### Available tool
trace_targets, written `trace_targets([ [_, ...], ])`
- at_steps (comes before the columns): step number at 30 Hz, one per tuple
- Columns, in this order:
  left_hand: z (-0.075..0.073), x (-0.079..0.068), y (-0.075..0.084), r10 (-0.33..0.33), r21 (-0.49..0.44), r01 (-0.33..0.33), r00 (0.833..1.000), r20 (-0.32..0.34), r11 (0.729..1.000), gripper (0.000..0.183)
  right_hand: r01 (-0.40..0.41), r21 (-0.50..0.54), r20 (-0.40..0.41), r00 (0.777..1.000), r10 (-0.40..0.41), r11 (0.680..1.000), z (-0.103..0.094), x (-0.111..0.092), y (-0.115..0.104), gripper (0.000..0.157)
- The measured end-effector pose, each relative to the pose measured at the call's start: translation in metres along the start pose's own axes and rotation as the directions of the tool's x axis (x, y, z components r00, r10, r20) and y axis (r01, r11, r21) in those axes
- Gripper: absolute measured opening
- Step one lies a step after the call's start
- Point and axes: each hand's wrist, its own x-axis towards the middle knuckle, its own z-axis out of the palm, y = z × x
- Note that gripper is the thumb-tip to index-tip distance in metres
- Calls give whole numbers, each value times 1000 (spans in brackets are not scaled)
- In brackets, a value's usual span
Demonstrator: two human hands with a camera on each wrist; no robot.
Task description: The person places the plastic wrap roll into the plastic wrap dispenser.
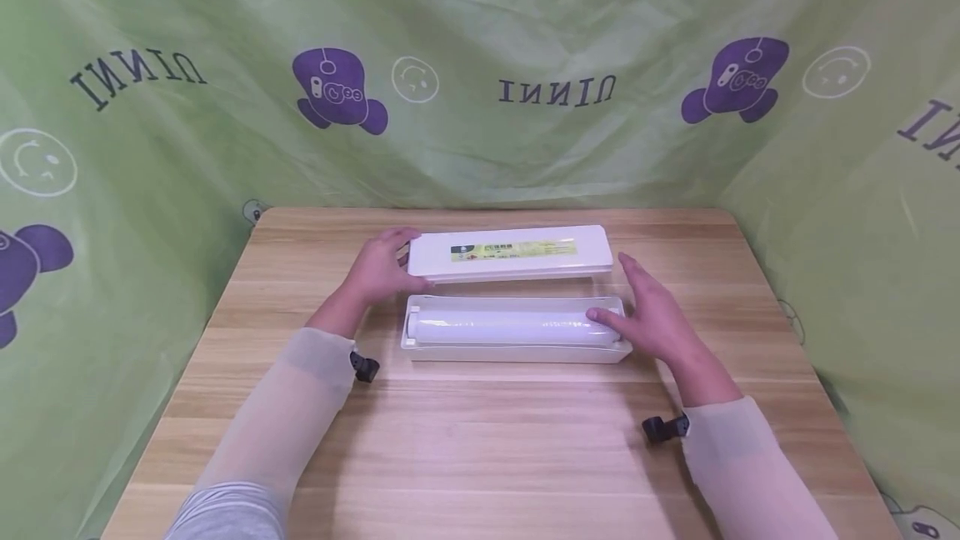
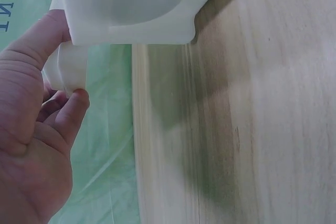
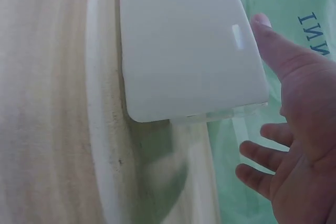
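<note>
A long white cling film box lies in two parts. Its base (image 1: 517, 354) rests on the table and holds a shiny film roll (image 1: 495, 327). Behind it, the white lid (image 1: 592, 248) with a yellow-green label (image 1: 513, 250) sits slightly tilted, its right end higher. My left hand (image 1: 377, 269) grips the lid's left end, thumb at the near side and fingers at the far side; the left wrist view shows the lid's end (image 2: 72, 66) between them. At the base's right end is my right hand (image 1: 656, 319), fingers spread, thumb over the roll's end.
The wooden table (image 1: 495, 448) carries both box parts near its far half. Green patterned fabric (image 1: 480, 148) hangs behind the table and along both sides. A small black camera sits on each wrist, the left camera (image 1: 365, 367) and the right camera (image 1: 660, 429).
</note>
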Motion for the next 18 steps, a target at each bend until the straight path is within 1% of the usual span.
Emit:
trace_targets([
  [6, -1, -5, 4, 4, -29, -4, 1000, -2, 1000, 105, -6, 2, -21, 1000, 6, 1000, -1, 15, 2, 122],
  [12, -1, -8, 4, 26, 11, -26, 1000, 6, 1000, 104, -52, 5, -8, 999, 52, 999, -1, 25, 5, 132],
  [18, -3, -9, 6, 52, 37, -52, 999, -4, 998, 103, -63, 11, 3, 998, 63, 998, -1, 31, 7, 135],
])
